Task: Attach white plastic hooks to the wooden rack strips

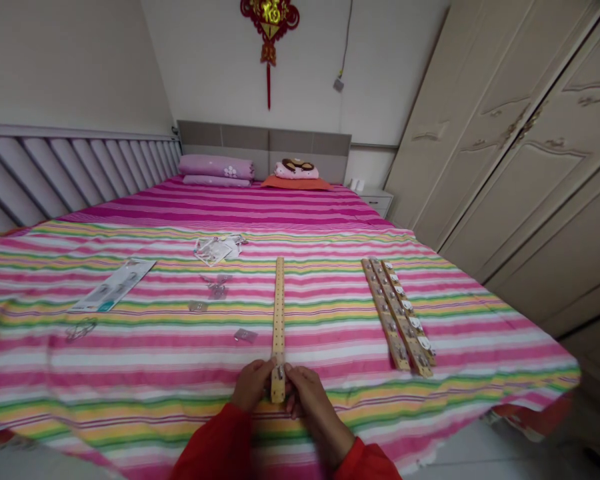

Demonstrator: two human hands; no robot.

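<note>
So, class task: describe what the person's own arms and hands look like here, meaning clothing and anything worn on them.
Both arms wear long bright red sleeves that reach the wrists. The left hand and right hand are bare: no gloves are visible, and no rings, watch or markings can be made out at this size.

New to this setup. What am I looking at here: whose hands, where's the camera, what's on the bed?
There is no robot here. A person in red sleeves works with bare hands, and the single picture comes from a camera on their head, looking forward and down.

The surface is a bed with a striped sheet. The left hand and right hand meet at the near end of a long wooden strip that lies flat, pointing away from the person. The fingers pinch its end; a small metal piece seems to sit there, too small to identify.

To the right lie more wooden strips side by side, already carrying small fittings. To the left are small metal pieces, opened packets and a packaging card.
</note>
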